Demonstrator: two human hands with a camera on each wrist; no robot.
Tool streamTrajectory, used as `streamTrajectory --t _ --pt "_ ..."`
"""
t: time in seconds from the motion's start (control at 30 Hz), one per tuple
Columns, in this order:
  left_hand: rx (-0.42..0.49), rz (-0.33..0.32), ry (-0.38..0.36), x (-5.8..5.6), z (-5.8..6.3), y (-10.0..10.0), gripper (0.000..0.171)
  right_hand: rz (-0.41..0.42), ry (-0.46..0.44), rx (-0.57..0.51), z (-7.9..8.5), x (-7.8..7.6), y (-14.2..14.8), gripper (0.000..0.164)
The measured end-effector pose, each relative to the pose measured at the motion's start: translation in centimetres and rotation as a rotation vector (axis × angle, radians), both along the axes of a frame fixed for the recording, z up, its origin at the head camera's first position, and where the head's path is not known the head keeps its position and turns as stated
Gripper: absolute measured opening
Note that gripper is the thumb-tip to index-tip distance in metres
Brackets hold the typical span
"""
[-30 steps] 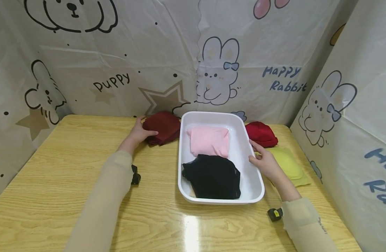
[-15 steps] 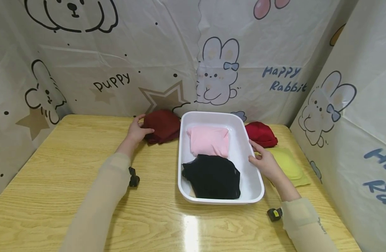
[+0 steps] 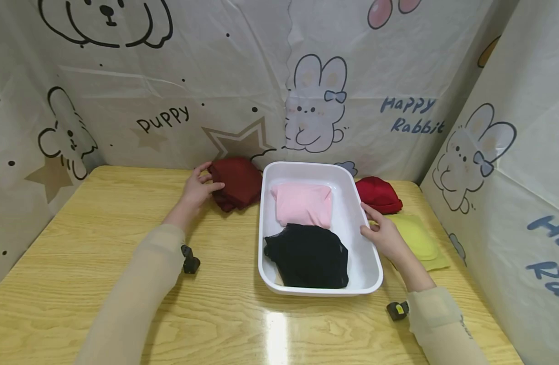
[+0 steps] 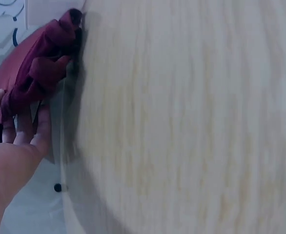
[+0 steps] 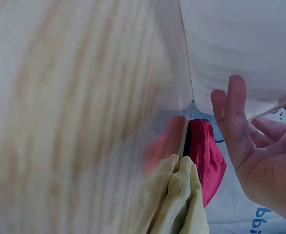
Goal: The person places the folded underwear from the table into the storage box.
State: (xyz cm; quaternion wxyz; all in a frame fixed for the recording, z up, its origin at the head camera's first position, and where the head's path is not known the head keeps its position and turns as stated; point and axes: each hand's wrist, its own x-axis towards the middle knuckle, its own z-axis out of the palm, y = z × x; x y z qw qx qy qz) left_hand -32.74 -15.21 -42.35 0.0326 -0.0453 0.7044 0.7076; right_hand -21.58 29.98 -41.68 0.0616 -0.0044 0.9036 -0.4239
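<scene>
My left hand [image 3: 198,188] pinches the left edge of a dark red folded cloth [image 3: 238,183] at the back of the table. In the left wrist view the thumb lies over the cloth [image 4: 38,73] and the fingers reach beneath it. A white plastic tub [image 3: 361,263] stands just right of that cloth. My right hand [image 3: 383,234] holds the tub's right side, thumb over the rim; in the right wrist view its fingers [image 5: 236,97] lie against the outer wall. Inside the tub, a pink folded cloth [image 3: 303,204] sits behind a black folded cloth [image 3: 311,258].
Right of the tub lie a bright red folded cloth [image 3: 378,195] and, nearer, a yellow folded cloth [image 3: 413,238], partly behind my right hand. A printed curtain [image 3: 170,76] hangs along the back and both sides of the wooden table [image 3: 215,304].
My left hand has shifted slightly left and back, and the dark red cloth has been turned and raised a little at its edge. The right hand and the tub have stayed in place.
</scene>
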Motion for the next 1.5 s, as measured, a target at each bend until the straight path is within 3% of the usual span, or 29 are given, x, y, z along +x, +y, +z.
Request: streamTrajectory --t 0.3,0.57,0.93,1.5 --pt "0.044 0.003 0.03 1.4 1.9 2.2 0.079 -0.004 0.007 0.002 -0.1 0.1 0.1 0.066" --pt "0.042 0.034 0.086 2.2 2.3 2.8 0.076 -0.002 0.008 0.001 -0.2 -0.1 0.1 0.067" --pt "-0.021 0.027 0.115 1.5 2.4 2.0 0.075 0.001 0.008 -0.013 -0.1 0.0 0.0 0.066" --pt "0.024 -0.005 0.14 2.7 5.4 0.8 0.074 -0.005 -0.007 -0.002 0.0 0.0 0.1 0.067"
